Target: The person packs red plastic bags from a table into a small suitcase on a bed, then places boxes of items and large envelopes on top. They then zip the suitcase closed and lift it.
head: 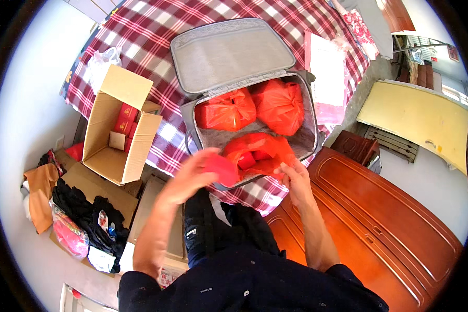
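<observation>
An open grey suitcase [234, 54] lies on a checked bedspread, its lid folded back. Two full red plastic bags, a left one [228, 111] and a right one [282, 105], sit in its far half. Near its front edge a third red plastic bag [257, 142] stands with its mouth open and red items [253, 159] inside. My left hand [193, 173], blurred by motion, holds a red box [221, 169] at the left side of this bag. My right hand [294, 175] pinches the bag's rim on the right.
Left of the suitcase, an open cardboard box [111, 160] holds red boxes [125, 121]. Behind it lies a white plastic bag [103, 64]. Black cloth [85, 202] and other bags lie at the lower left. Wooden panels [358, 218] occupy the right, near a yellow board [417, 117].
</observation>
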`<state>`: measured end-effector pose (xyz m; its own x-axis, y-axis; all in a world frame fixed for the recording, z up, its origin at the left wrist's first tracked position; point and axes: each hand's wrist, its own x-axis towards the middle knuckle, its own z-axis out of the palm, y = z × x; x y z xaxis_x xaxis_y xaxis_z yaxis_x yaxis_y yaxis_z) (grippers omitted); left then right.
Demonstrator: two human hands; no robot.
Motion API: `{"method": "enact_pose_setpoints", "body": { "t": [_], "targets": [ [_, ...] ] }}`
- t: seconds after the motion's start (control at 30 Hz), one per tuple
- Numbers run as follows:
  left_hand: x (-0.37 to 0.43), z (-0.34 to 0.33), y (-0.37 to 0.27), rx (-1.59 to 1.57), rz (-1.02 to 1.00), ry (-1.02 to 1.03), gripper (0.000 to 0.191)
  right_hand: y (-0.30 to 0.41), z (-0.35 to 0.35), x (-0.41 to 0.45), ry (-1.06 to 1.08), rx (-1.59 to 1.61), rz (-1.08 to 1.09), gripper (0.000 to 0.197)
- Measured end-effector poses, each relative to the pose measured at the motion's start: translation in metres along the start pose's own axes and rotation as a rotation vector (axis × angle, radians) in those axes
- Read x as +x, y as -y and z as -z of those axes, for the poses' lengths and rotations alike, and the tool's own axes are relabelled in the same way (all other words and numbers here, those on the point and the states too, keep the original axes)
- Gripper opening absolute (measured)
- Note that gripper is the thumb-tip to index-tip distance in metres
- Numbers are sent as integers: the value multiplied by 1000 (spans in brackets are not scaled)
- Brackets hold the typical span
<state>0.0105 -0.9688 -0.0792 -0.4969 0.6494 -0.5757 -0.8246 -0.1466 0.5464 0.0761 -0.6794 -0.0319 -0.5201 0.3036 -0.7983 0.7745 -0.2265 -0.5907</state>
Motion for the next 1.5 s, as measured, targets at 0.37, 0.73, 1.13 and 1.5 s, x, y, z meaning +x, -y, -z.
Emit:
{"method": "enact_pose_setpoints", "body": {
  "t": [0.37, 0.73, 1.13, 1.5],
  "targets": [
    [169, -26, 169, 463, 81, -276, 46, 9, -11, -26, 188, 169, -54, 42],
    [107, -22, 65, 1147, -139, -542, 83, 41, 14, -30, 287, 424, -13, 39],
    [142, 12, 139, 1601, -248, -346, 71, -27, 26, 35, 149, 223, -1, 39],
    [71, -1, 89, 1752, -217, -38, 34, -14, 54, 21, 54, 278, 35, 32]
  ]
}}
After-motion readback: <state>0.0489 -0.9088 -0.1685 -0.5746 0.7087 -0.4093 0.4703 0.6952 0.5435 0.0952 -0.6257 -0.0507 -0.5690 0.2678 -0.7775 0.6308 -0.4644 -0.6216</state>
